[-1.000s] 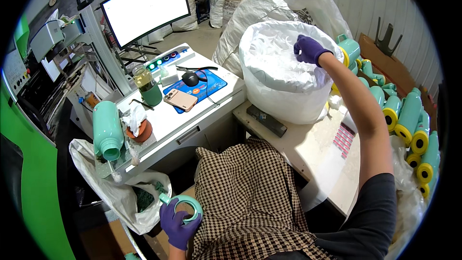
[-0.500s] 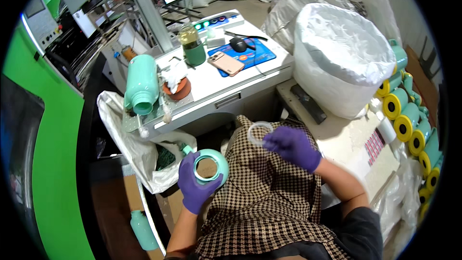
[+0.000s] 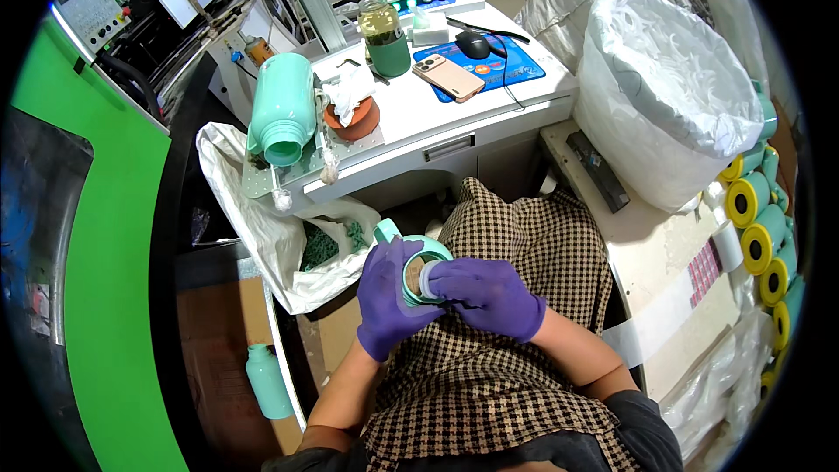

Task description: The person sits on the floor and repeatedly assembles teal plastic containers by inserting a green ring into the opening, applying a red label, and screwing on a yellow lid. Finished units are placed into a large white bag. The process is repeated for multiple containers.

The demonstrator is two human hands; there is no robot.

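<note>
Above my lap, my left hand (image 3: 384,301) in a purple glove is wrapped round a teal plastic jug (image 3: 437,250), its round opening facing up. A small teal part of the jug, like a handle, sticks out beyond my fingers. Through the opening a brown surface shows. My right hand (image 3: 491,297), gloved too, pinches a translucent white plastic ring (image 3: 426,280) and holds it tilted at the opening's right side. My fingers cover part of the ring, so I cannot tell how far in it sits.
On the white desk are a large teal jug (image 3: 284,109), a phone (image 3: 448,76), a mouse (image 3: 473,44) and a glass bottle (image 3: 384,39). A white bag (image 3: 603,114) of translucent scraps stands right. Teal jugs with yellow ends (image 3: 757,247) line the right edge. A teal bottle (image 3: 268,383) lies lower left.
My right hand has brought the ring leftward and down to the jug's opening. My left hand has shifted right with the jug. The view has tilted down and turned slightly left.
</note>
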